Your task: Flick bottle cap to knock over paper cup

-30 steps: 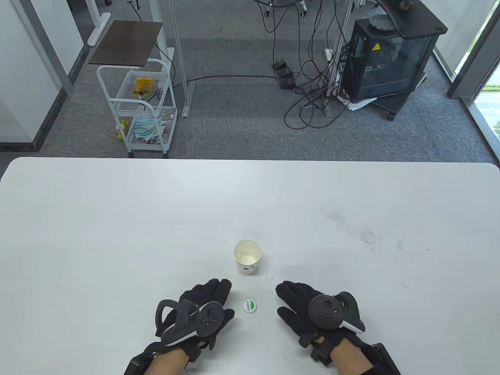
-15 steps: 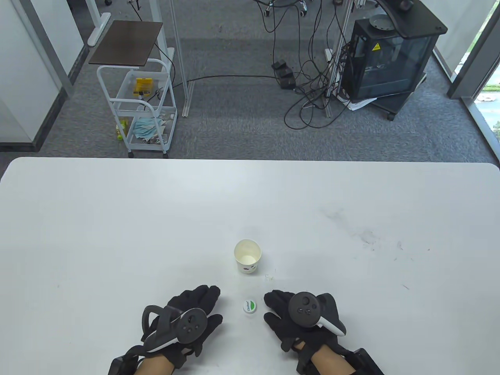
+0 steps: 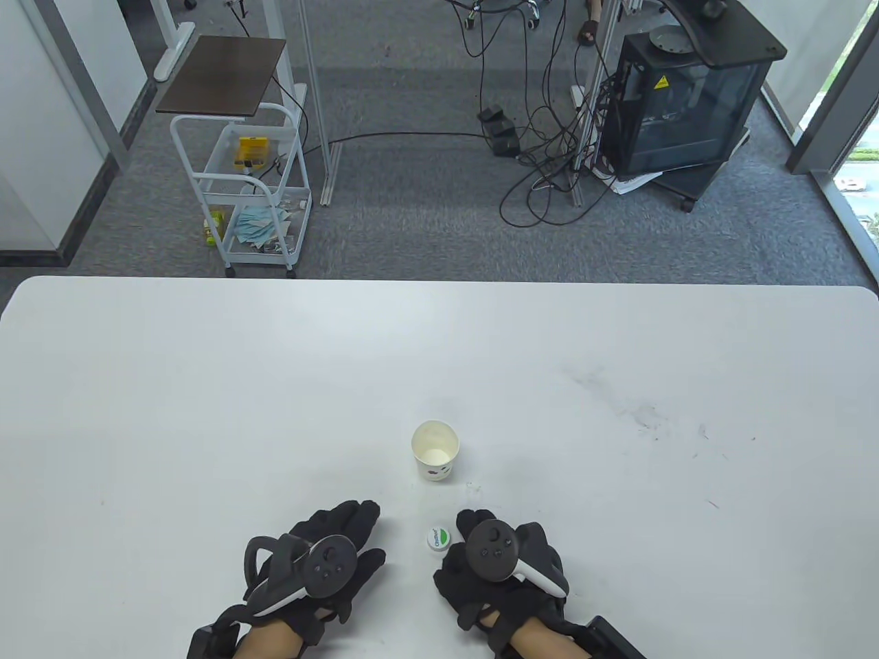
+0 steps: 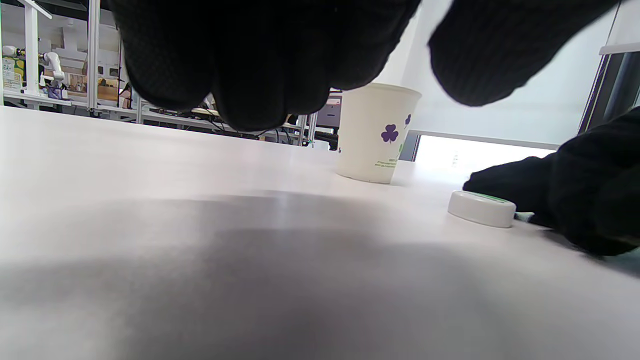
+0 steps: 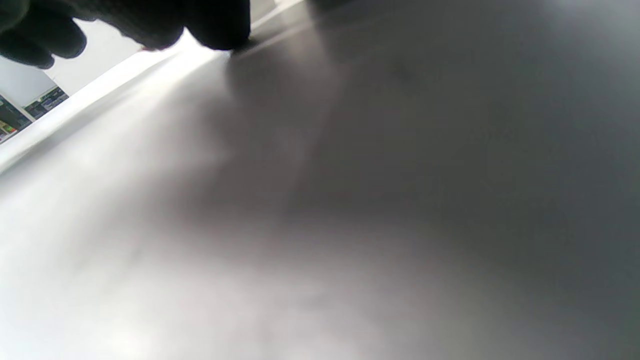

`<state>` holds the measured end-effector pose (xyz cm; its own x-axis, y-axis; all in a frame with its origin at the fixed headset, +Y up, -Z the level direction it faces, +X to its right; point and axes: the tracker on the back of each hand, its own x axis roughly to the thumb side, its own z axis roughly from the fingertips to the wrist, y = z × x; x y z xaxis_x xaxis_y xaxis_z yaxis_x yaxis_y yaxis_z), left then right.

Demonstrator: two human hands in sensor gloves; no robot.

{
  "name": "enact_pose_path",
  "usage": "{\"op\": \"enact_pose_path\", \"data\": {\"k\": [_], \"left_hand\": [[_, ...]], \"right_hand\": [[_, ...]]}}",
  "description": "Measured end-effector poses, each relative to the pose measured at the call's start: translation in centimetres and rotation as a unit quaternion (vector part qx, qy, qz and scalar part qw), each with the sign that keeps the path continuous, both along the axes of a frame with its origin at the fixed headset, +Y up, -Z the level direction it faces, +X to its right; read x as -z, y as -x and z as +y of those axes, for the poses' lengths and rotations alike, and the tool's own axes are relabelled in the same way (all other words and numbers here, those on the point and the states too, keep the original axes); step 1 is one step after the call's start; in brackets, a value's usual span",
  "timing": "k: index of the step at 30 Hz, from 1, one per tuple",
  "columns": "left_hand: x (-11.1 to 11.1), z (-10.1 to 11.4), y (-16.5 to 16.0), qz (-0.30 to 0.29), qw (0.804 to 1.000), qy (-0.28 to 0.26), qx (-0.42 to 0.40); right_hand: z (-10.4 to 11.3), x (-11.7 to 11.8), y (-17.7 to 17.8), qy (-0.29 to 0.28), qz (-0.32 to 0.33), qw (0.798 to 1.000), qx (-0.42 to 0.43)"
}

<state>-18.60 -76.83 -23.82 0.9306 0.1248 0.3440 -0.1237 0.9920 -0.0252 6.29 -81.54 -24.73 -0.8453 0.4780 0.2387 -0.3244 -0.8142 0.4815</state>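
Note:
A white paper cup [image 3: 435, 453] with purple clover prints stands upright near the table's front middle; it also shows in the left wrist view [image 4: 375, 132]. A white bottle cap [image 3: 439, 539] with a green label lies flat just in front of it, also visible in the left wrist view [image 4: 481, 208]. My right hand [image 3: 461, 542] rests on the table, its fingertips [image 4: 505, 180] right against the cap's right side. My left hand [image 3: 357, 532] lies flat and empty to the left of the cap, apart from it. The right wrist view shows only fingers [image 5: 150, 20] and table.
The white table [image 3: 206, 412] stretches wide around the cup, with faint scuff marks [image 3: 645, 415] to the right. Beyond its far edge are a white cart [image 3: 240, 192], cables and a black cabinet [image 3: 687, 96] on the floor.
My right hand has moved left and back toward me, up to the cap's right side. My left hand has drawn back and left a little. Cup and cap have not moved.

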Motion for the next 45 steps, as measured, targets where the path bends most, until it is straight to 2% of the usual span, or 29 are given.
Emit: {"op": "enact_pose_path", "data": {"k": [3, 5, 7, 11, 13, 15, 17, 21, 25, 36, 45], "left_hand": [[0.1, 0.0, -0.1, -0.003, 1.000, 0.006, -0.001], [0.1, -0.1, -0.1, -0.005, 1.000, 0.011, -0.004], [0.1, -0.2, -0.1, -0.006, 1.000, 0.018, -0.012], [0.1, -0.1, 0.0, -0.004, 1.000, 0.014, -0.013], [0.1, 0.0, 0.1, -0.002, 1.000, 0.009, -0.017], [0.0, 0.2, 0.3, 0.001, 1.000, 0.002, -0.019], [-0.1, 0.5, 0.4, 0.005, 1.000, -0.008, -0.020], [-0.4, 0.8, 0.4, 0.003, 1.000, -0.023, -0.018], [-0.7, 1.1, 0.3, 0.001, 0.999, -0.036, -0.015], [-0.9, 1.5, 0.6, -0.001, 0.998, -0.056, -0.016], [-0.9, 1.2, 0.5, -0.001, 0.999, -0.044, -0.009]], "right_hand": [[-0.1, 0.0, 0.3, 0.001, 0.003, 1.000, -0.002], [-0.1, 0.1, -0.2, 0.003, -0.038, 0.999, -0.003], [-0.2, 0.0, -0.6, 0.008, -0.045, 0.999, 0.000], [0.4, -0.3, -2.2, 0.006, -0.050, 0.996, 0.076], [0.8, 0.0, -3.2, -0.013, -0.040, 0.992, 0.115], [1.3, 0.3, -4.2, -0.060, -0.020, 0.992, 0.113], [2.0, 0.6, -5.2, -0.151, 0.010, 0.985, 0.084], [2.8, 0.9, -6.8, -0.208, 0.028, 0.973, 0.091], [3.2, 1.0, -7.5, -0.249, 0.036, 0.966, 0.058], [3.3, 1.5, -8.1, -0.248, 0.028, 0.967, 0.049], [3.3, 1.4, -8.1, -0.251, 0.030, 0.966, 0.047]]}}
